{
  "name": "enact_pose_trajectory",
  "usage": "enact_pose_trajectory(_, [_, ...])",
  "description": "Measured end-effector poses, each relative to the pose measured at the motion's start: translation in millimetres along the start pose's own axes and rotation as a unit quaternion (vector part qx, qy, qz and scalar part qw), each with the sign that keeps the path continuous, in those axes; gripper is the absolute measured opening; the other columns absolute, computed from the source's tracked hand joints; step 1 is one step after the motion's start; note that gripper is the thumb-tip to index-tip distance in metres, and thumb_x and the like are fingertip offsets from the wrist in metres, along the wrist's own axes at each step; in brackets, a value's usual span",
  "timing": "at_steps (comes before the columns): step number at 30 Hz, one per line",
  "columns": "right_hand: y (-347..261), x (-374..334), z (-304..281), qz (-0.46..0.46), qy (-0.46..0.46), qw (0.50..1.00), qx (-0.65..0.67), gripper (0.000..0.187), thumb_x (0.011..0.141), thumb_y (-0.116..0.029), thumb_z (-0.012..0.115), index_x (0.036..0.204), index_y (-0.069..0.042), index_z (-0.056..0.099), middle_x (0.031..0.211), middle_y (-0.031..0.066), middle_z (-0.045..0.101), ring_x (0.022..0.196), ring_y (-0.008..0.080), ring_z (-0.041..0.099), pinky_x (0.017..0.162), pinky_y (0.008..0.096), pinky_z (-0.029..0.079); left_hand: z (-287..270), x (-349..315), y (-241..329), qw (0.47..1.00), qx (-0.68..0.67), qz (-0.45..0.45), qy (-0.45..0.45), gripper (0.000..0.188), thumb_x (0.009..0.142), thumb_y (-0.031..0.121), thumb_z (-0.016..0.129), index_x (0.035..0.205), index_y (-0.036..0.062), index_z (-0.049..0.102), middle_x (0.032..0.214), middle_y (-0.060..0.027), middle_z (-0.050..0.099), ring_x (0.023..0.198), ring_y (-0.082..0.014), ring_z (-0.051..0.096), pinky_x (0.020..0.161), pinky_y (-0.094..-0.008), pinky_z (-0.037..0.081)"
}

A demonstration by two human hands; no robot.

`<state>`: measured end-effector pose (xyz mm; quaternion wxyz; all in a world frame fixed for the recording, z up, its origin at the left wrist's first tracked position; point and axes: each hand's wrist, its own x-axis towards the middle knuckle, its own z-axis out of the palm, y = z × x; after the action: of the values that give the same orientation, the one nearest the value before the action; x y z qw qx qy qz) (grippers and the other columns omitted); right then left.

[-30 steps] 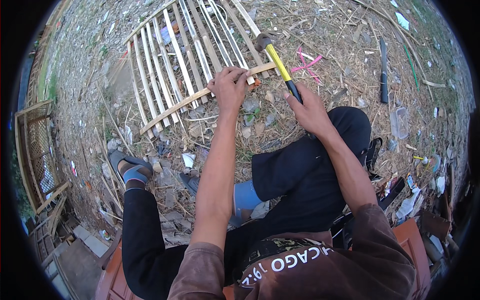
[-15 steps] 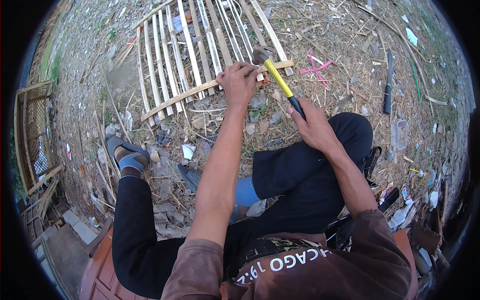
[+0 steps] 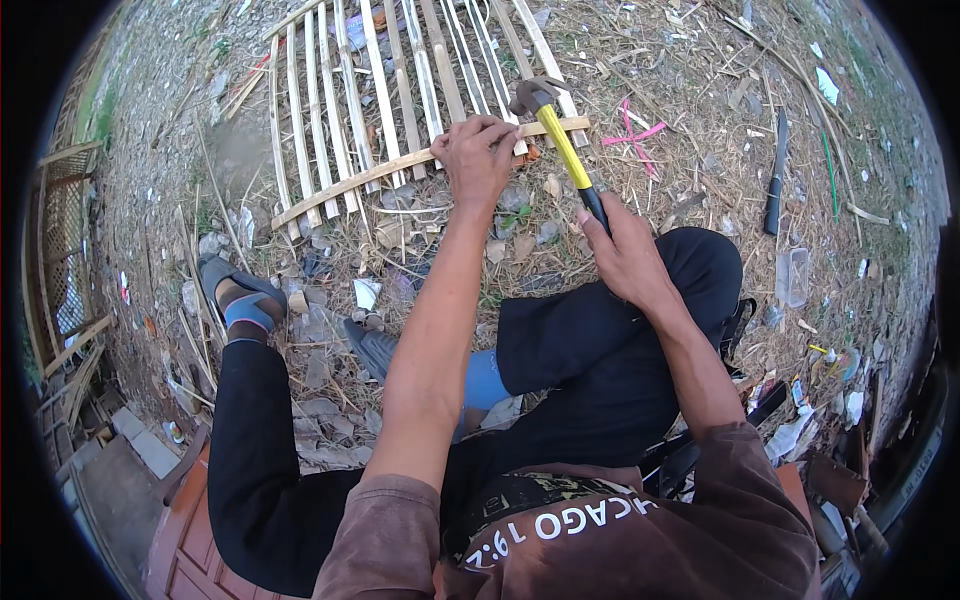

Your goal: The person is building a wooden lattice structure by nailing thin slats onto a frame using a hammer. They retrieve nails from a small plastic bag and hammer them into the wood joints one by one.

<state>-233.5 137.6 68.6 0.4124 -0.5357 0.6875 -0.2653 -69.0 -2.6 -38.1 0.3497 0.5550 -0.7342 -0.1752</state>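
Note:
A frame of thin wooden slats (image 3: 384,95) lies on the ground in front of me, with a wooden crosspiece (image 3: 345,187) running over its near ends. My left hand (image 3: 474,160) is closed at the right part of this crosspiece, thumb and forefinger pinched together. Whatever sits between those fingertips is too small to make out. In my right hand (image 3: 630,252) is a claw hammer (image 3: 562,140), gripped by the black end of its yellow-and-black handle. The hammer's head is just beyond the crosspiece, close to the left fingertips and apart from them.
On the right lie a long dark-handled blade (image 3: 775,175), crossed pink strips (image 3: 634,138) and a clear plastic container (image 3: 793,277). Dry straw, leaves and scraps litter the ground. My bent leg (image 3: 610,325) is under the right forearm. A lattice panel (image 3: 62,250) stands far left.
The hammer head has shifted slightly up and away from the crosspiece, and its tilt has changed. My left hand keeps its place on the crosspiece. The whole view has moved a little.

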Motion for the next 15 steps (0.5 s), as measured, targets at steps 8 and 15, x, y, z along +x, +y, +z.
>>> enact_pose_trajectory(8, [-6,0,1,0.009,-0.012,0.999,-0.034,0.022,0.102,-0.02,0.055,0.098,0.001,0.05,0.067,0.0255,0.058,0.061,0.0446,0.06,0.056,0.0501,0.042,1,0,-3,1.0,-0.002,-0.001,0.003,0.012,0.083,0.027,0.078,0.085,0.0152,0.079,0.092,0.0029,0.069,0.097,-0.0177,0.06,0.096,-0.0425,0.028])
enact_pose_trajectory(15, [5,1,6,-0.004,0.014,1.0,-0.023,0.021,0.102,-0.02,0.054,0.098,0.001,0.049,0.065,0.0251,0.059,0.059,0.0461,0.059,0.056,0.0519,0.041,-1,0,-2,1.0,0.004,-0.01,-0.023,0.018,0.085,0.035,0.077,0.09,0.0171,0.08,0.097,0.0029,0.07,0.1,-0.018,0.06,0.097,-0.0425,0.028])
